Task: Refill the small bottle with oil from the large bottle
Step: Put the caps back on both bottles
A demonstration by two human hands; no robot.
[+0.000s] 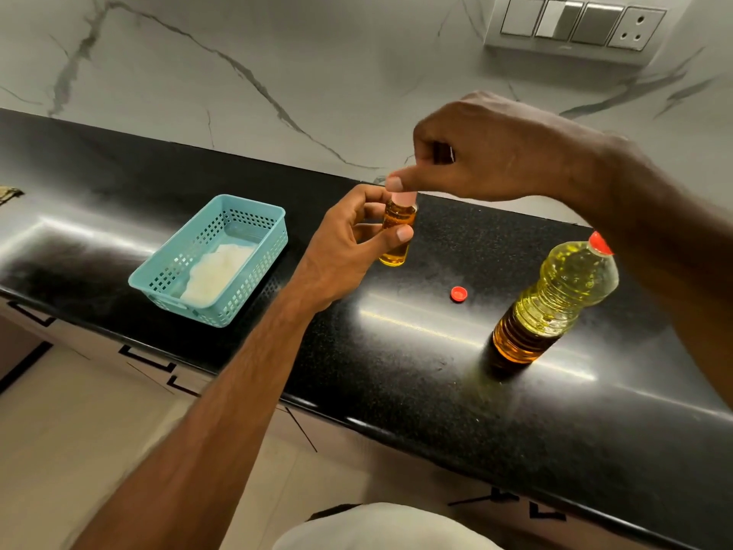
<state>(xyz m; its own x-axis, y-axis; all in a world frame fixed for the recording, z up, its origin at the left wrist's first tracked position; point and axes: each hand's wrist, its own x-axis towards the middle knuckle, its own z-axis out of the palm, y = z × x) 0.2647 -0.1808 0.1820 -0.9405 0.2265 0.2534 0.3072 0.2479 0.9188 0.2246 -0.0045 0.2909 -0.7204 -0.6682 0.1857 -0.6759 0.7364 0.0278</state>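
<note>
A small clear bottle of amber oil is held just above the black counter, my left hand wrapped around its body. My right hand comes from above, thumb and fingers pinching the pink cap on the bottle's top. The large plastic oil bottle stands upright at the right with a red collar at its neck; my right forearm partly covers its top. Its red cap lies loose on the counter between the two bottles.
A teal perforated basket with a white cloth inside sits at the left on the counter. A marble wall with a switch panel rises behind. The counter's front edge runs diagonally toward the lower right.
</note>
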